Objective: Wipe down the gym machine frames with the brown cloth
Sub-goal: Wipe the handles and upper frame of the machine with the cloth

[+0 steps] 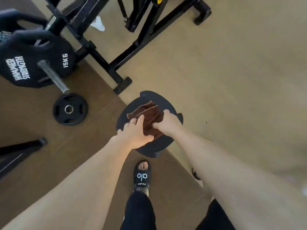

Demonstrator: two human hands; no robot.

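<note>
- Cloth: brown cloth (150, 116), folded into a few layers, lying on a dark round weight plate (171, 103) flat on the floor, where the brown mat meets the tan flooring.
- Left hand (134, 131) laid on the near left part of the fold, fingers reaching onto the fabric and looking fairly straight; not clearly gripping.
- Right hand (166, 123) curled over the right edge of the fold, thumb and fingers closed on it.
- Probably light, soft and limp; likely to sag and unfold if lifted by one corner.
- Best taken across the whole folded stack, pinching all layers together near the middle of an edge.
- Black machine frame (106, 63) well apart, further up the floor, beside a 15 kg plate (54, 55) on a steel peg.
- Wiping not yet begun.
</note>
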